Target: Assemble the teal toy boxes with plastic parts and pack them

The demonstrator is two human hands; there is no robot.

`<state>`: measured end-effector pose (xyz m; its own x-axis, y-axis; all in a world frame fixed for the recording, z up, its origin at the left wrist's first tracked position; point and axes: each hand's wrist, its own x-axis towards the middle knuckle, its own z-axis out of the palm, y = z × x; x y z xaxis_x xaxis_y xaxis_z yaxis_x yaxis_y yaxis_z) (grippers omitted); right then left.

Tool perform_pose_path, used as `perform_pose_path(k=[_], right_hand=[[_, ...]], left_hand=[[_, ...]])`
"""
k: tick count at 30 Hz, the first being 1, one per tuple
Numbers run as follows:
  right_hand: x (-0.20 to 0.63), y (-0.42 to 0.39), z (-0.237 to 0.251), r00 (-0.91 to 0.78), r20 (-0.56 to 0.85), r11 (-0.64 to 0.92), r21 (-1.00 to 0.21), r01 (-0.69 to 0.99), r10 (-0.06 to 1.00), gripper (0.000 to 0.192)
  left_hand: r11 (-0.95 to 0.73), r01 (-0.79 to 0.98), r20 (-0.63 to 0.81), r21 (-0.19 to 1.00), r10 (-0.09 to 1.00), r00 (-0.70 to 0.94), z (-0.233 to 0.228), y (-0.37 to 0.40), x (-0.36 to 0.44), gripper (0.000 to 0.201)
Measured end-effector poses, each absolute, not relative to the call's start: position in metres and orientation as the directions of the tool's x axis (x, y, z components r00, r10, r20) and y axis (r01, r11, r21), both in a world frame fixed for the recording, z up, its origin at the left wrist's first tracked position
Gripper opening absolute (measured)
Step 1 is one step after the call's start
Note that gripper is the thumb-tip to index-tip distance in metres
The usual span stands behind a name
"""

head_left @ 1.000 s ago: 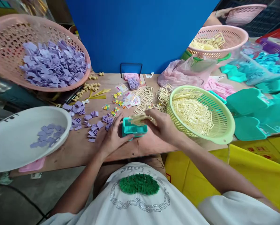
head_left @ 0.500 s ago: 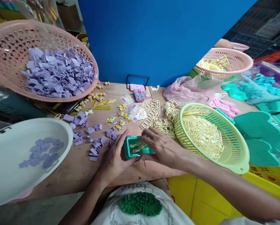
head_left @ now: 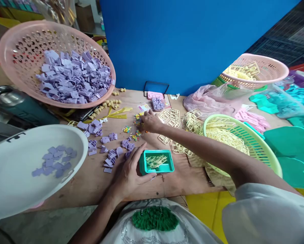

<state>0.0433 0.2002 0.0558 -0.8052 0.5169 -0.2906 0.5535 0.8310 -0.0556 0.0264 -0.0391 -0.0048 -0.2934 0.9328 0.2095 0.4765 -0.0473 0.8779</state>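
Note:
My left hand point(head_left: 128, 173) is curled round the left end of a teal plastic box point(head_left: 169, 166), thumb along its front and fingers at its back corner. Inside the open box lie cream plastic frame pieces point(head_left: 155, 161). My right hand point(head_left: 151, 121) is stretched out over the small colourful pieces point(head_left: 136, 136), fingers bent down and drawn together. What its fingertips pinch, if anything, is hidden. A printed card point(head_left: 143, 107) shows just behind that hand. Cream frames point(head_left: 172, 123) lie to its right, and purple plastic parts point(head_left: 112, 156) lie left of the box.
A pink basket point(head_left: 108, 66) of purple parts stands back left, above a white basin point(head_left: 82, 149). On the right are a green basket point(head_left: 275, 159) of cream frames and teal shells point(head_left: 281, 142). A blue panel point(head_left: 187, 44) closes off the back. A steel-topped flask point(head_left: 22, 105) stands left.
My right hand has left the box and reached forward to the small colourful pieces, covering the cards. My left hand stays at the box. The view has shifted slightly left.

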Motion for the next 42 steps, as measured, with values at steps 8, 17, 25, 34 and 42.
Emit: perform_pose_path(k=[8, 17, 25, 34, 42], right_hand=[[0.09, 0.208, 0.076, -0.861, -0.094, 0.752, -0.447, 0.485, 0.499, 0.019], [0.204, 0.12, 0.068, -0.899, 0.433, 0.888, -0.384, -0.251, -0.067, 0.025], [0.139, 0.203, 0.067, -0.785, -0.021, 0.739, -0.324, 0.591, 0.619, 0.025], [0.074, 0.266, 0.04, -0.604, -0.208, 0.582, -0.163, 0.797, 0.769, 0.043], [0.102, 0.241, 0.092, -0.801, -0.066, 0.765, -0.258, 0.59, 0.596, 0.016]], left_hand=[[-0.081, 0.479, 0.237, 0.874, 0.932, -0.275, -0.001, -0.046, 0.02, 0.095], [-0.112, 0.332, 0.212, 0.937, 0.936, -0.281, -0.012, -0.047, 0.031, 0.092], [-0.027, 0.245, 0.097, 0.969, 0.955, -0.279, -0.016, -0.044, 0.035, 0.096], [-0.009, 0.225, 0.059, 0.974, 0.975, -0.216, -0.009, -0.045, 0.028, 0.1], [-0.244, 0.174, 0.293, 0.954, 0.882, -0.368, 0.022, -0.024, 0.008, 0.081]])
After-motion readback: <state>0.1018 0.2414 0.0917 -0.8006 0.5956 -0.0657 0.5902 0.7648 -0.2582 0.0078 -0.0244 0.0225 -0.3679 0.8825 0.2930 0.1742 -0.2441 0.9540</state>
